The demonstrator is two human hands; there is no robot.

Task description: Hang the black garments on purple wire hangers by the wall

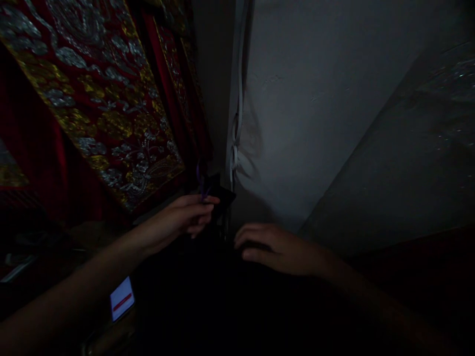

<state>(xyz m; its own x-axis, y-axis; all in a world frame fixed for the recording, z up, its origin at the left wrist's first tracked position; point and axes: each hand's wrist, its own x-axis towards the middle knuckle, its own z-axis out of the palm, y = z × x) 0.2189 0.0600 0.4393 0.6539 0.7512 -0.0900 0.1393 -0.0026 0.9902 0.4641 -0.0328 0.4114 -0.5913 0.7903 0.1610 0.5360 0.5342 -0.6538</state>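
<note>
My left hand (189, 212) is pinched shut on a thin purple ribbon (202, 184), whose upper end rises above the fingertips. Just behind those fingers is a black angular thing (222, 195); it is too dark to tell its kind. Lower and to the right, my right hand (263, 244) has its fingers bent loosely and its thumb apart, with nothing visible between them. Deep shadow hides whatever lies below and between both hands.
A red cloth (111, 104) embroidered in gold and silver hangs at the left. A pale looped strip (234, 148) runs down beside the grey wall (297, 99). A phone (121, 299) with a lit screen is at lower left.
</note>
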